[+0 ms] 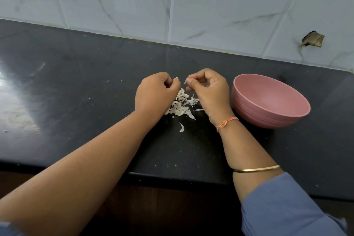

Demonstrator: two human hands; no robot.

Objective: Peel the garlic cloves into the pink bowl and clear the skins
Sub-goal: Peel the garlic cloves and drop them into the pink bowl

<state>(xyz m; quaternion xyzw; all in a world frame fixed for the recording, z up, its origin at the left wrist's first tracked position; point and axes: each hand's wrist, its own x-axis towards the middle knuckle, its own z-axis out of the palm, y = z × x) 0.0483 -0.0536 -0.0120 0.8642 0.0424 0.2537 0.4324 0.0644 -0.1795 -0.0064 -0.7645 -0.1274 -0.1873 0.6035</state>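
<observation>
Garlic clove, small and pale (177,78): only a white tip shows between the curled fingertips of your left hand (153,92), so it is probably the clove, though it is too small in this view to be sure. Your right hand (208,90) is curled as well, thumb and forefinger pinching a white scrap of papery skin (185,82) just beside that tip. Both hands hover close together above the loose heap of white garlic skins (180,105) on the dark stone desk (76,92). One stray curl of skin (181,127) lies nearer to you, apart from the heap. The round pink plastic bowl (268,119) stands just right of your right hand. The part of its inside that shows holds no cloves, and its bottom is hidden by the near wall.

Step in hand, as judged: stripping skin from a clove. The next move calls for dropping the scrap on the heap, then carrying the bared clove rightward over the rim before letting go. Clearing the skins is not yet begun; heap and stray piece both need gathering.
</observation>
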